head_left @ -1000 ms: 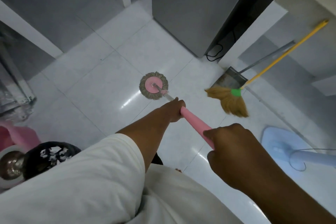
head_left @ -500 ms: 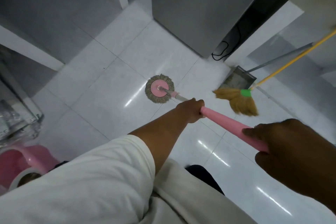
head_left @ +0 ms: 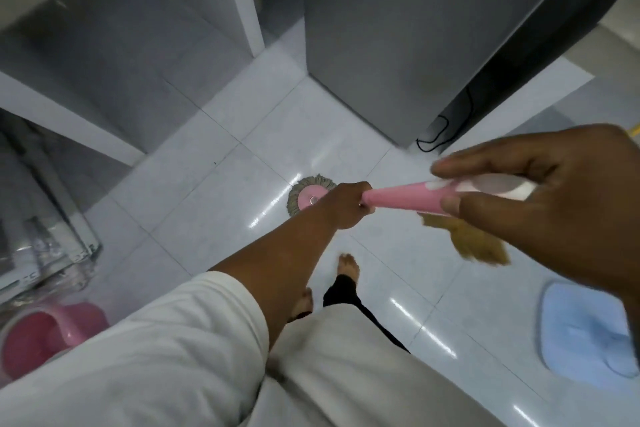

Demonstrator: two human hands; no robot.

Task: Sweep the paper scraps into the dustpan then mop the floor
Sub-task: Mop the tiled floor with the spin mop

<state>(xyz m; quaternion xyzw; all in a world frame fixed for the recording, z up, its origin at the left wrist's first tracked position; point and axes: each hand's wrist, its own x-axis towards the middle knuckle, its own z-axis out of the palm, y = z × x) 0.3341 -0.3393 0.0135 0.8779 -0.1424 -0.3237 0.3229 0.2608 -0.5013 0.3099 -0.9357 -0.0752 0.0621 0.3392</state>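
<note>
Left hand [head_left: 343,206] grips the mop handle [head_left: 405,199] low for push toward twelve o'clock; right hand [head_left: 561,211] seemingly pinches its top, steering.

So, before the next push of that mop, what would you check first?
1. Left hand grip on the mop handle: ok, fingers curled round it.
2. Right hand grip on the handle's upper end: ok, pinched by thumb and fingers.
3. Mop head down on the floor: ok.
4. Paper scraps in the path: ok, none visible.
5. Black cable on the floor near the grey cabinet: not ok, steer clear.
6. Mop head damp enough: cannot tell.
</note>
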